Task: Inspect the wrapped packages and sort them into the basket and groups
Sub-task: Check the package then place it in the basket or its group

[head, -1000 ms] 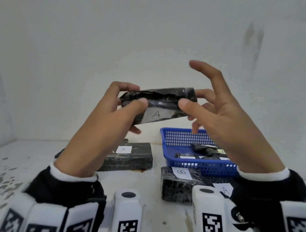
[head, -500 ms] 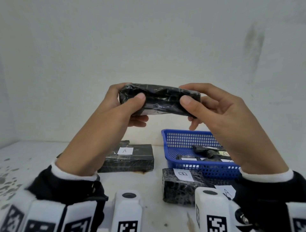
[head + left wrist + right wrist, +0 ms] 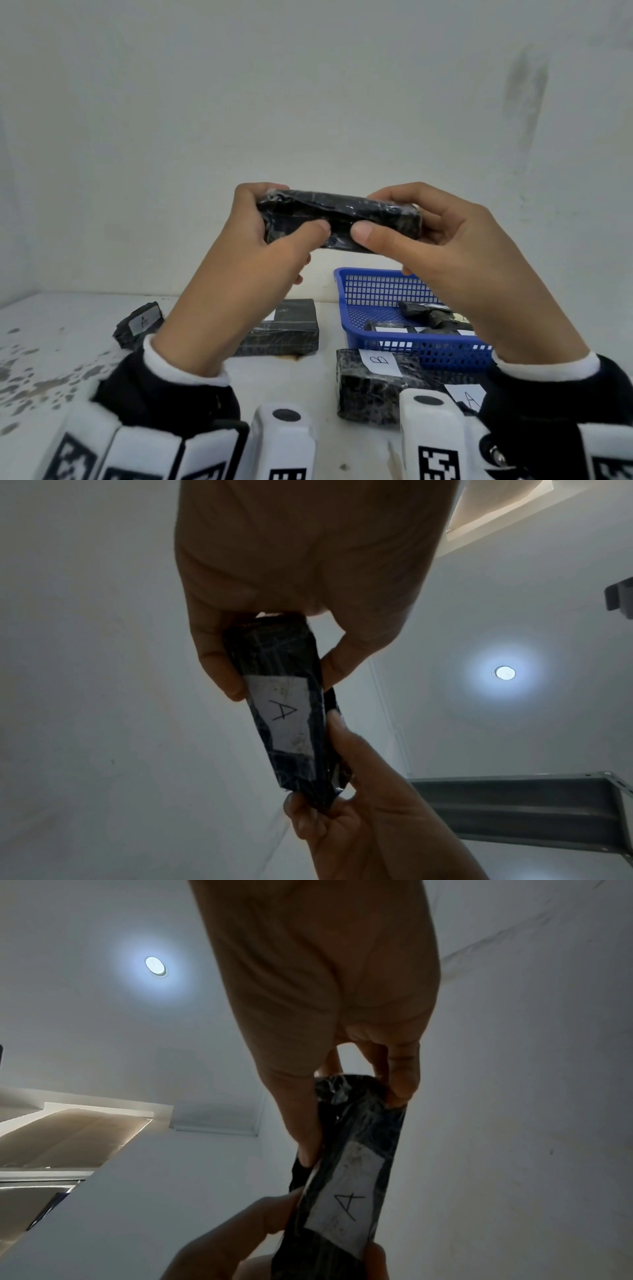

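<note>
Both hands hold one black film-wrapped package [image 3: 337, 219] up in front of the wall. My left hand [image 3: 253, 253] grips its left end and my right hand [image 3: 442, 246] grips its right end, thumbs on the near face. In both wrist views the package [image 3: 284, 704] [image 3: 349, 1177] carries a white label marked A on its underside. The blue basket [image 3: 387, 346] stands on the table to the right with several small wrapped packages [image 3: 424, 313] inside. A package labelled B [image 3: 373, 383] lies in front of the basket.
Two more black packages lie on the white table [image 3: 68, 329]: a flat one [image 3: 284, 329] in the middle and a small one labelled A [image 3: 140, 323] at the left. Another A label [image 3: 469, 397] shows by my right sleeve. The wall stands close behind.
The package has been turned so its A label went from facing me to facing down. My right fingers, spread a second ago, now grip it, and both hands have dropped slightly.
</note>
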The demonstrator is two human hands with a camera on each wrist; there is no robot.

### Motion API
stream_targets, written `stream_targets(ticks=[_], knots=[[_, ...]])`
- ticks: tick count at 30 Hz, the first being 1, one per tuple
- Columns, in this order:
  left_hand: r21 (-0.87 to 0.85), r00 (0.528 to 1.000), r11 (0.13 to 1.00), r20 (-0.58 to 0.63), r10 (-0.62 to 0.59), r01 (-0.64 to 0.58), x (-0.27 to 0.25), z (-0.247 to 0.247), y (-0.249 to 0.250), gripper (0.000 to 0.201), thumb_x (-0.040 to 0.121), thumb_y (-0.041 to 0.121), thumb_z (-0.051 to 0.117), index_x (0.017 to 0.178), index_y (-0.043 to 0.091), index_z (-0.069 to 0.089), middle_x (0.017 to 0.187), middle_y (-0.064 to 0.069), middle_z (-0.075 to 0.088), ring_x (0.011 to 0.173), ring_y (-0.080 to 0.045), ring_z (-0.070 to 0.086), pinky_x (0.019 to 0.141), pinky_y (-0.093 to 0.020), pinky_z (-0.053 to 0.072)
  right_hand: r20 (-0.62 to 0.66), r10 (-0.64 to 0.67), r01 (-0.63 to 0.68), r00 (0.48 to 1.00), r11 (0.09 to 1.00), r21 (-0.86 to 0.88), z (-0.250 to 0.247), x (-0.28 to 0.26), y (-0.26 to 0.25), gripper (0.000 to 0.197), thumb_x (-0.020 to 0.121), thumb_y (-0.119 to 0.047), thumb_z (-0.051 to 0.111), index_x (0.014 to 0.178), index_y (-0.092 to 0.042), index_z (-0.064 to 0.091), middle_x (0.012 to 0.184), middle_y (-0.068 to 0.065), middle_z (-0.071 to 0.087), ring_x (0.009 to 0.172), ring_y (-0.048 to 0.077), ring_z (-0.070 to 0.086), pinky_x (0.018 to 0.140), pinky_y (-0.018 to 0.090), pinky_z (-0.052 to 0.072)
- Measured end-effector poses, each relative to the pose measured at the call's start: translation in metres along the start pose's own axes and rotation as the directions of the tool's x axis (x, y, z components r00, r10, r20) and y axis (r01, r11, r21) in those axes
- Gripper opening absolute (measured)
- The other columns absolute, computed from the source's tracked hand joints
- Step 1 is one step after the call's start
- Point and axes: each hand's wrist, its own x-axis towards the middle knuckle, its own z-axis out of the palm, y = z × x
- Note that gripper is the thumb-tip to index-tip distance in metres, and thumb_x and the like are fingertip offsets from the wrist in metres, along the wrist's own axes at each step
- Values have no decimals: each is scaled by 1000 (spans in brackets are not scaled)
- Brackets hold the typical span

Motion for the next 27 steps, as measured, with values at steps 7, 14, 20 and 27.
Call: stream_targets(ticks=[7,14,20,27], knots=[[33,997,999,-78,13,-10,-3,4,1,38,77,39,75,105,32,50,93,8,69,86,-15,67,78,-40,51,-14,-27,27,1000,1000,0,2,-1,-3,34,66,-53,78,91,-31,73,88,3,76,88,29,72,87,46,58],[46,999,999,-36,-18,20,-4,1,1,44,69,51,72,105,33,54,87,7,70,56,-6,57,46,-14,40,-66,-5,5,998,1000,9,3,2,3,22,73,-46,79,87,-29,75,73,-4,73,59,10,58,57,22,41],[46,1000,999,-22,-19,20,-1,-6,2,44,80,62,57,110,30,60,93,4,73,56,-9,56,56,-28,35,-54,-29,30,998,999,15,-1,-1,-4,36,65,-62,69,88,-34,76,77,-3,71,58,13,56,66,30,50],[-126,1000,992,25,-2,5,2,-10,3,39,74,40,76,106,22,64,87,2,71,71,-20,61,61,-34,43,-28,-2,3,1000,999,41,-2,0,-3,47,70,-57,69,116,-46,66,98,-10,74,86,4,70,78,14,52]])
